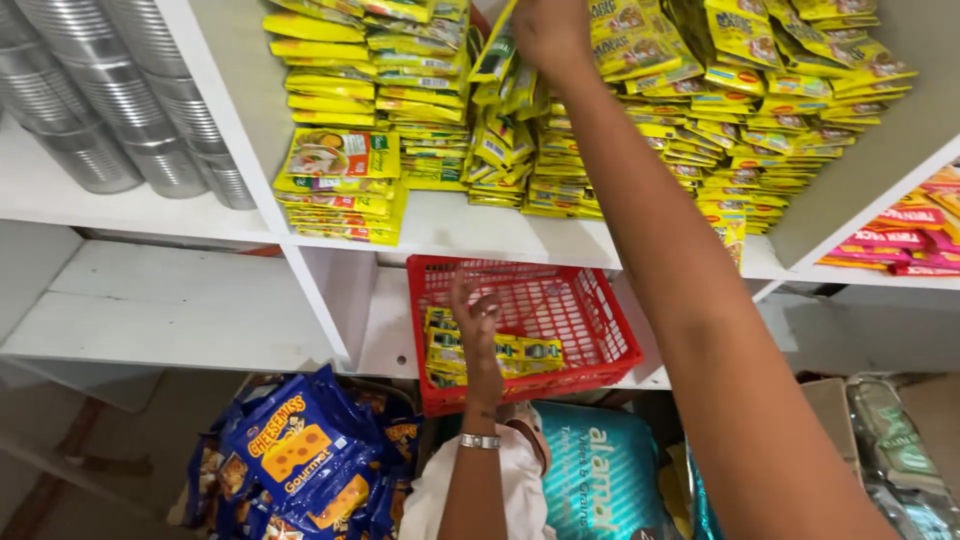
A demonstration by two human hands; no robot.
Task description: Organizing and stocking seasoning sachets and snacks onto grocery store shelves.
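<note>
Hands split the work: the right hand [548, 30] is closed on yellow packets [497, 50] at the stacks on the upper shelf [450, 225]; the left hand [475, 320], fingers spread and holding nothing, reaches into the red basket [600, 345], where more packets lie against its front edge.

The yellow sachets [640, 100] look like shiny, smooth plastic foil. The red basket [600, 345] is hard plastic with a grid of holes. The cans [120, 110] are ribbed, shiny metal. The white shelf [170, 310] is painted and matt. The blue snack bags [300, 450] are glossy. The wristband [480, 441] looks like metal.
</note>
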